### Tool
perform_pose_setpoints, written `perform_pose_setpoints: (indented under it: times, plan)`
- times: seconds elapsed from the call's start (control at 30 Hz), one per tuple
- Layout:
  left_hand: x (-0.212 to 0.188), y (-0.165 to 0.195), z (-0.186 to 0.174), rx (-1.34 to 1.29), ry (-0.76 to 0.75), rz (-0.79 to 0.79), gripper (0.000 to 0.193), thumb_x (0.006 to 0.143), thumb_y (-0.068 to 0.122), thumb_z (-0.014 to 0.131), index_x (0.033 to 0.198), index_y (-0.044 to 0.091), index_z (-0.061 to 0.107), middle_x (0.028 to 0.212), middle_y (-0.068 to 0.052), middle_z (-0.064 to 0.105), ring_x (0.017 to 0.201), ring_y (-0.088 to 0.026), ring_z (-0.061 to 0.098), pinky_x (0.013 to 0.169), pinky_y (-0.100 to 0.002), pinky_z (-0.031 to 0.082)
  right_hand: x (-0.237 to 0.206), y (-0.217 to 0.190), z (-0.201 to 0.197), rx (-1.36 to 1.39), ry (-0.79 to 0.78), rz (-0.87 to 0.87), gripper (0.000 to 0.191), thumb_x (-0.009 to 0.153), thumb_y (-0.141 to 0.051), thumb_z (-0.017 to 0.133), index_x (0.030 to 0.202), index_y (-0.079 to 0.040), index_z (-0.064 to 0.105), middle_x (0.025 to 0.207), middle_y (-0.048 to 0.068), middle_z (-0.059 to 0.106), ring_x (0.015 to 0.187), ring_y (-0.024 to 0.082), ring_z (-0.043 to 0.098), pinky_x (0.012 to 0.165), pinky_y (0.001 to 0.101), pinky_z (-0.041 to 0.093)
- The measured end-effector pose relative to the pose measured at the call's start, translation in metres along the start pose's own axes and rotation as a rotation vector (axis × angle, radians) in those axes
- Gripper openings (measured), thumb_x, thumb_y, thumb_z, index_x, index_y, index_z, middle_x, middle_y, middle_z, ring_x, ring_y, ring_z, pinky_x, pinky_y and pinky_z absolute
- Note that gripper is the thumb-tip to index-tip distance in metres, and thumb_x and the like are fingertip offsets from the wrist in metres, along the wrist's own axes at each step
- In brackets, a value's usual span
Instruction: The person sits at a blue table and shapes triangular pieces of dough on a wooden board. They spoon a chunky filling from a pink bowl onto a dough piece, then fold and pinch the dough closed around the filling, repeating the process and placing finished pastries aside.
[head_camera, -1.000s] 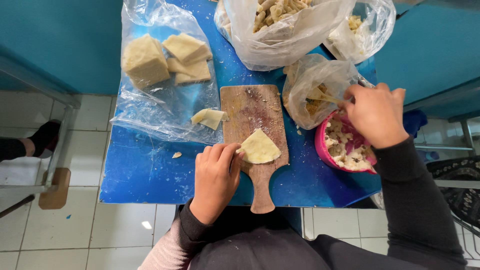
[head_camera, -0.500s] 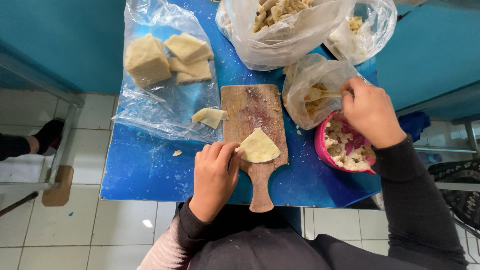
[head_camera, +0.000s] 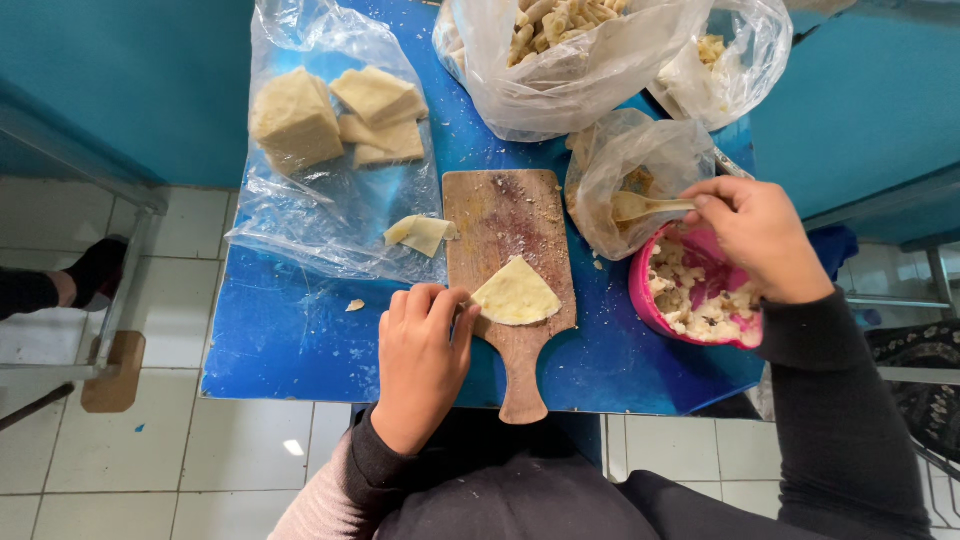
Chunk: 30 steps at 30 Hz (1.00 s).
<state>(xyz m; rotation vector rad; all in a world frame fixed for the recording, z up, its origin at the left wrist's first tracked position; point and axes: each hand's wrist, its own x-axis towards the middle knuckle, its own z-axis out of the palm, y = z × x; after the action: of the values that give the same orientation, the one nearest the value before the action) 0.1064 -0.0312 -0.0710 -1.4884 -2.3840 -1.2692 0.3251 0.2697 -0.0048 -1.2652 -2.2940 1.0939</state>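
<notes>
Your blue table (head_camera: 300, 340) stands on white tiles; your right hand (head_camera: 760, 240), gripping the spoon (head_camera: 640, 206), has lifted from the pink bowl (head_camera: 650, 300), while your left hand (head_camera: 425, 350) rests loosely curled.

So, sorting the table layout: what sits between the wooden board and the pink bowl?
In the head view, only bare blue tabletop with crumbs lies between wooden board and pink bowl.

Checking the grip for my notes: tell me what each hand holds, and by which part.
The right hand holds a pale spoon by its handle end, over the pink bowl. The left hand grips nothing; its fingers press the dough piece at its left edge.
</notes>
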Motion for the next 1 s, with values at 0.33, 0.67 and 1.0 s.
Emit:
perform_pose_setpoints:
  times: [0.33,0.67,1.0]
  plan:
    - [0.006,0.006,0.003,0.006,-0.016,0.007,0.010,0.088,0.019,0.074,0.092,0.013,0.067,0.092,-0.005,0.060,0.088,-0.029,0.057,0.071,-0.042,0.041,-0.039,-0.004,-0.016,0.240,0.053,0.025,0.020,0.104,-0.008,0.056,0.114,0.003,0.070,0.094,0.002,0.070,0.086,0.004,0.062,0.077,0.0186,0.049]
    - [0.006,0.009,0.003,-0.041,-0.063,0.022,0.012,0.088,0.011,0.069,0.097,0.010,0.062,0.092,-0.007,0.059,0.087,-0.030,0.057,0.073,-0.042,0.041,-0.091,-0.044,0.065,0.039,-0.002,-0.118,0.019,0.099,-0.008,0.060,0.112,-0.006,0.074,0.085,0.005,0.073,0.071,0.007,0.063,0.062,0.0242,0.049]
    - [0.007,0.012,0.009,-0.021,-0.009,0.020,0.015,0.090,0.014,0.069,0.104,0.010,0.065,0.093,-0.006,0.063,0.087,-0.029,0.059,0.073,-0.041,0.042,-0.105,-0.063,0.083,-0.255,0.150,-0.557,0.023,0.091,0.005,0.064,0.110,-0.005,0.072,0.090,0.008,0.071,0.084,0.027,0.062,0.075,0.0366,0.049]
